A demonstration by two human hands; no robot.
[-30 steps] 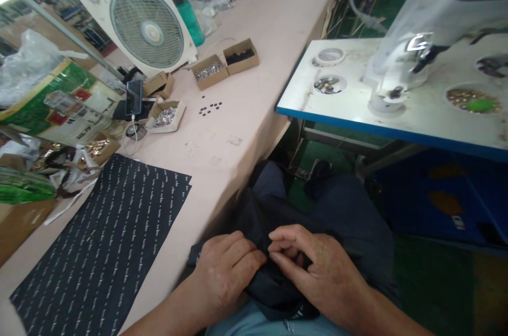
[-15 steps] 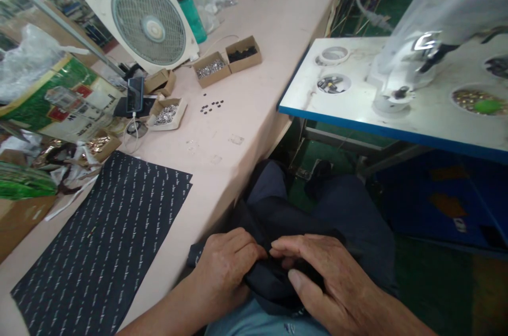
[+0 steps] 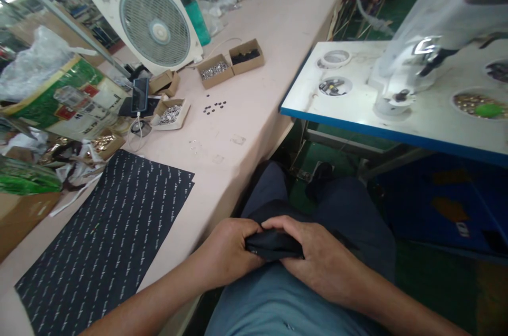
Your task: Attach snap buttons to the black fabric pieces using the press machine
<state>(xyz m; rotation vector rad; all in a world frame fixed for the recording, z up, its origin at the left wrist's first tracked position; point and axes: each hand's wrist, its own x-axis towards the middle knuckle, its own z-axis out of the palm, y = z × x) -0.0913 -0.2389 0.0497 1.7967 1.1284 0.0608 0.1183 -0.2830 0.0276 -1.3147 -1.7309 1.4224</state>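
Over my lap, a bunched piece of dark fabric (image 3: 273,244) is gripped between both hands. My left hand (image 3: 233,251) closes on its left end, thumb on top and fingers curled below. My right hand (image 3: 313,256) wraps the right end, its index finger reaching across the top toward the left thumb. The fabric is folded thick, and its underside is hidden by my fingers. To the left, a dark printed fabric panel (image 3: 119,235) with rows of small white lettering lies flat on the table, apart from my hands.
A pink-topped table (image 3: 214,182) runs along my left, with small boxes of metal fasteners (image 3: 170,115), loose dark discs (image 3: 214,106), a phone (image 3: 140,95) and a box fan (image 3: 154,26). At right stands a white machine table (image 3: 357,106) with a blue edge.
Both hands have drawn the dark fabric into a compact bundle over my lap. My right hand, previously loose with its fingers apart, has closed around it. The view has shifted slightly.
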